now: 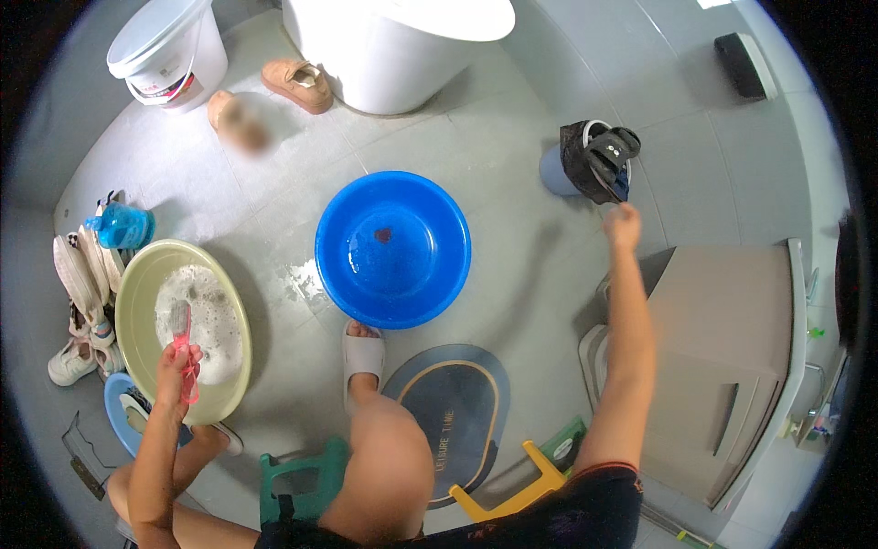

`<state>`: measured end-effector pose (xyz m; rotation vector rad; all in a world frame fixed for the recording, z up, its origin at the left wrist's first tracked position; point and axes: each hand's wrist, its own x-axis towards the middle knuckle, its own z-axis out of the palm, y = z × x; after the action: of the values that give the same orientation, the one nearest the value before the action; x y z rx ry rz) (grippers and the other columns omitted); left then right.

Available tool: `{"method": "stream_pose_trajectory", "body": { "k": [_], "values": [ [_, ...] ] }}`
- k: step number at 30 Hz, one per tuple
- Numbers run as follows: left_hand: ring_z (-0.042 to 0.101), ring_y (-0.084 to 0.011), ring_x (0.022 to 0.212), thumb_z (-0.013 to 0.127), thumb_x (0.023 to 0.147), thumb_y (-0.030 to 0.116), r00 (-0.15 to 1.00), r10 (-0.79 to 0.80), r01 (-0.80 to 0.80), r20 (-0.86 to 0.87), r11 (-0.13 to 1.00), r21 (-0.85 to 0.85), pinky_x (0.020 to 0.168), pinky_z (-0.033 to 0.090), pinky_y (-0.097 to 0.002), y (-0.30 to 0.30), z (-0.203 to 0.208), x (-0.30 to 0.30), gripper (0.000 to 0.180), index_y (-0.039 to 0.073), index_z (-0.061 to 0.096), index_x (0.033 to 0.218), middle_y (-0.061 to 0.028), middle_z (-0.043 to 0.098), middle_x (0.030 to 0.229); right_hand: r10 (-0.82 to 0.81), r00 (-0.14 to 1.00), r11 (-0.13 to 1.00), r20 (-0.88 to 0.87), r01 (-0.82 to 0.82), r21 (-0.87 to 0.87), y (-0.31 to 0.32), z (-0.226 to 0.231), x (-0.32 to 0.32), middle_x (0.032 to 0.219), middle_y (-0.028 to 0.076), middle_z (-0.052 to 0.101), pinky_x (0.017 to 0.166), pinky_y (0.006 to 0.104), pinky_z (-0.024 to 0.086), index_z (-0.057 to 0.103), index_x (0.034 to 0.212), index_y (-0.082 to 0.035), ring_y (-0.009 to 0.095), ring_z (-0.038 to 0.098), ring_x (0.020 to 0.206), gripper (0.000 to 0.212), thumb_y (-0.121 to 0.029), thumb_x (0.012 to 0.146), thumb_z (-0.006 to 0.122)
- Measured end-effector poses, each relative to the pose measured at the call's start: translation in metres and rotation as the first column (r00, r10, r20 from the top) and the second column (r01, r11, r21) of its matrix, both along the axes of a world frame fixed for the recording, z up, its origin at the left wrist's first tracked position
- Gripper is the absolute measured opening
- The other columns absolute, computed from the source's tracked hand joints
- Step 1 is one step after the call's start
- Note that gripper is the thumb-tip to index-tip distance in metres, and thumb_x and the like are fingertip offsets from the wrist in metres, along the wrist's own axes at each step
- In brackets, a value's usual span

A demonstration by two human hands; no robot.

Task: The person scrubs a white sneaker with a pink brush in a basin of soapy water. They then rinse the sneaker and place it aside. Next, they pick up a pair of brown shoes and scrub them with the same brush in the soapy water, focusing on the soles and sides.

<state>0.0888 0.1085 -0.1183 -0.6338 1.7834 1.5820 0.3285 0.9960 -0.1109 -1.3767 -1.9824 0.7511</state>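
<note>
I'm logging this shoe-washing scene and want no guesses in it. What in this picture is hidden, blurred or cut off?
Head view only:
- Blurred patch beside the tan shoe: unidentifiable.
- Right hand at the dark sandal on a grey container: the grip is too small to tell.
- Left hand holds a pink brush; its bristles are unclear.
- Green basin: foam hides what lies under it.
- White tub: cut off by the top edge.

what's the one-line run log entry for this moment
left hand: holds pink brush over foamy green basin | right hand: reaching to dark sandal on small bucket | blue basin: centre floor
</note>
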Motion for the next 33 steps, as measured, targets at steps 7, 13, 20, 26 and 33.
{"method": "stream_pose_trajectory", "body": {
  "k": [7,13,20,26,33],
  "values": [
    [0.061,-0.0089,0.077,0.049,0.099,0.018,1.0,-0.018,0.019,0.014,1.0,-0.01,0.063,0.049,-0.0231,-0.016,0.01,0.006,0.017,0.007,0.055,0.109,-0.002,0.064,0.093,0.416,0.829,0.875,0.373,-0.477,0.085,-0.213,-0.016,-0.033,0.121,0.019,0.049,0.085,0.0371,0.051,0.056,0.114,-0.005,0.033,0.057,0.105,0.039,0.0,0.077,0.064],
    [0.061,-0.0101,0.079,0.049,0.098,0.016,0.996,0.066,-0.071,0.066,0.995,0.076,0.063,0.049,-0.0227,-0.042,0.009,-0.004,0.017,0.005,0.055,0.109,-0.0051,0.064,0.096,0.711,0.625,0.692,0.322,-0.703,-0.163,-0.342,-0.028,-0.144,0.131,0.021,0.043,0.087,0.0396,0.051,0.054,0.119,-0.008,0.033,0.056,0.108,0.041,-0.001,0.08,0.063],
    [0.061,-0.0095,0.081,0.049,0.098,0.016,0.99,0.128,-0.135,0.061,0.982,0.132,0.068,0.049,-0.0215,-0.02,0.032,-0.005,0.018,0.005,0.055,0.11,-0.0058,0.065,0.096,0.879,0.341,0.415,0.334,-0.891,-0.184,-0.474,-0.083,-0.295,0.125,0.024,0.05,0.102,0.0433,0.039,0.045,0.127,0.001,0.04,0.044,0.121,0.054,-0.007,0.077,0.065],
    [0.062,-0.0134,0.087,0.05,0.097,0.013,0.979,0.143,-0.161,0.145,0.979,0.121,0.076,0.048,-0.0251,-0.037,0.02,0.0,0.017,0.004,0.052,0.112,-0.0081,0.066,0.098,0.835,0.294,0.333,0.464,-0.943,-0.002,-0.532,-0.15,-0.432,0.129,0.024,0.048,0.103,0.0436,0.038,0.042,0.132,-0.001,0.038,0.045,0.121,0.061,-0.014,0.078,0.065],
    [0.061,-0.0131,0.088,0.051,0.098,0.016,0.97,0.144,-0.176,0.196,0.972,0.155,0.077,0.049,-0.0252,-0.037,0.032,-0.013,0.016,0.006,0.053,0.111,-0.0063,0.065,0.097,0.686,0.527,0.587,0.502,-0.808,0.046,-0.547,-0.17,-0.54,0.142,0.019,0.038,0.101,0.0434,0.04,0.039,0.139,-0.017,0.036,0.042,0.125,0.062,-0.02,0.082,0.062]
  ]
}}
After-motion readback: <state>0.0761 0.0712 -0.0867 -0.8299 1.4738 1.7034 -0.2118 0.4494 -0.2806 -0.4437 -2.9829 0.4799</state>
